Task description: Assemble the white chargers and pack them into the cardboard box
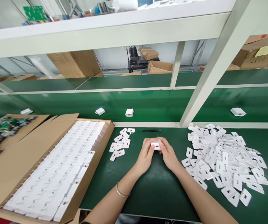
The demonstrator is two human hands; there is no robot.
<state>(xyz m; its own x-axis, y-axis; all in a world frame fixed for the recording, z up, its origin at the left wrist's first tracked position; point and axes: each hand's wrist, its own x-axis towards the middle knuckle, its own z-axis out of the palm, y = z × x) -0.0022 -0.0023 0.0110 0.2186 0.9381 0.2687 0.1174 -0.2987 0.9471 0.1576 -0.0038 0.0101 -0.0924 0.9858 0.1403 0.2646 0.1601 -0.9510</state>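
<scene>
Between both hands, over the middle of the green table, is a white USB charger (156, 145), its face with a dark reddish port turned towards me. My left hand (146, 154) grips its left side, thumb at the front. On the right side my right hand (168, 153) closes round it in the same way. The hands' fingers hide its back and sides. A black pen-like tool (152, 131) lies just beyond the hands. White slotted cover plates form a small group (118, 145) to the left and a large heap (227, 165) to the right.
An open cardboard box (96, 169) with rows of white housings (54, 171) stands at left. Beyond it lie circuit boards (3, 130). White chargers (129, 112) rest on the green ledge behind. A slanted frame post (210, 65) rises at right, below a shelf beam (106, 34).
</scene>
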